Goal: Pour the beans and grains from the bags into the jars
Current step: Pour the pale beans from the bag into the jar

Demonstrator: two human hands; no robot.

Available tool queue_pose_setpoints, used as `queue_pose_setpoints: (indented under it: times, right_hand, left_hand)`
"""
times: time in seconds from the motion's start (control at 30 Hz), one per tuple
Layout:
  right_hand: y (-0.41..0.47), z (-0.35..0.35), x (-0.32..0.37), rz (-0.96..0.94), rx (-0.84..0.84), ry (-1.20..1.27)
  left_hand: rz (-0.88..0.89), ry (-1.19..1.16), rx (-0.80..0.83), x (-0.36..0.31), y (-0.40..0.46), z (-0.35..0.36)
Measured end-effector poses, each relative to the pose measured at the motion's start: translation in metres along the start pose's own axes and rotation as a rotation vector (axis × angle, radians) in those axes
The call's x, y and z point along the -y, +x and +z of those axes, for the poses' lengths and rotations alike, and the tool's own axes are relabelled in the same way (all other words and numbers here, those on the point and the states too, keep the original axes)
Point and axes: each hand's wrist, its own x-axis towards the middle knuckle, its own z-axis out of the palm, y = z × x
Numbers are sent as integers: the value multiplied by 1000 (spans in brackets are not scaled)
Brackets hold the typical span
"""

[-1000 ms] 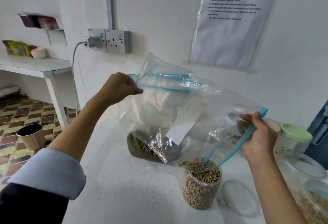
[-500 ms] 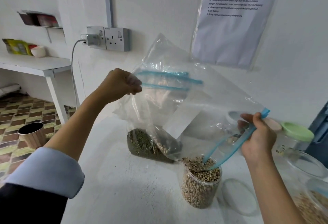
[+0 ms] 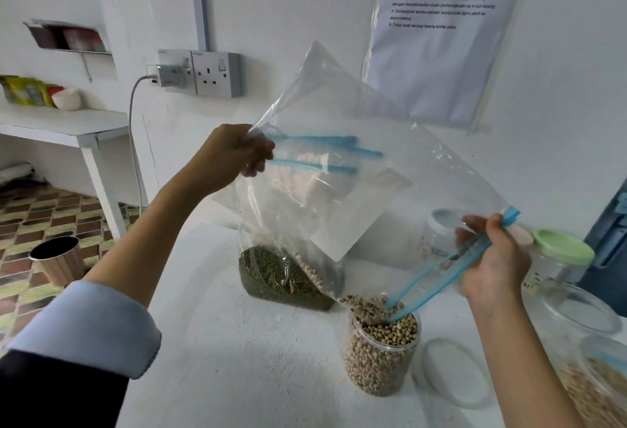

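A large clear zip bag (image 3: 373,142) with a white label and a blue zip strip hangs tilted over the table. My left hand (image 3: 234,153) grips its raised bottom corner. My right hand (image 3: 492,261) pinches the open blue zip edge low on the right. The bag's mouth dips into a clear jar (image 3: 381,356) nearly full of pale black-eyed beans, and a thin trail of beans slides down inside the bag. Behind it stands another clear zip bag (image 3: 281,275) holding green mung beans.
A clear lid (image 3: 454,373) lies right of the jar. A green-lidded jar (image 3: 559,254), a white-lidded jar (image 3: 441,227) and more clear containers (image 3: 597,370) with grains crowd the right side. The white table (image 3: 220,359) ends at the left, with a metal bin (image 3: 57,258) on the floor.
My left hand has lifted the bag's bottom corner higher and the bag has stretched flatter. More beans have run down into the jar. My right hand has stayed put.
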Motion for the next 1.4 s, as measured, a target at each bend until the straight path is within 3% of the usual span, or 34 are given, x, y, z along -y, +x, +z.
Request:
queue_pose_setpoints:
  times: [0.2, 0.57, 1.4]
  right_hand:
    - [-1, 0, 0, -8, 6, -18]
    - [-1, 1, -3, -19, 0, -51]
    - [1, -2, 1, 12, 6, 26]
  left_hand:
    - [86, 70, 116, -6, 1, -14]
    - [132, 85, -100, -22, 0, -2]
    - [193, 16, -70, -32, 16, 5]
